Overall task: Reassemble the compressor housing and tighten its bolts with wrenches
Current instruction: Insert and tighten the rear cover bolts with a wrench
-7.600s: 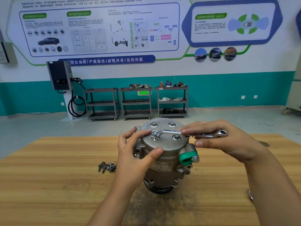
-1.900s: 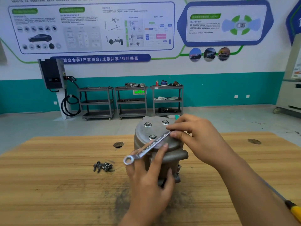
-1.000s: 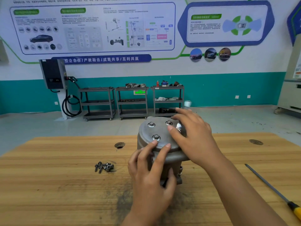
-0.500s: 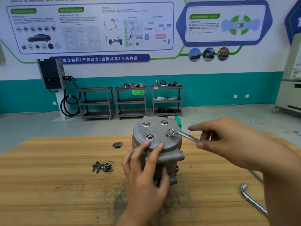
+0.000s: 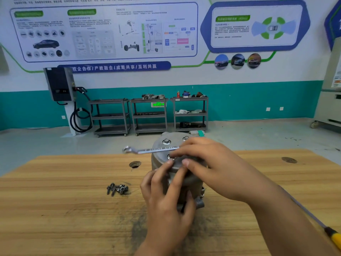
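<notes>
Your left hand grips the compressor by its side; your right hand pinches a wrench across its top.

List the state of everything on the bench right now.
compressor housing, upright on the table, gripped by the left hand.
wrench, level across the housing top, held by the right hand, one end free.
loose bolts, heaped on the table, untouched.
screwdriver, lying flat at the right edge.
</notes>
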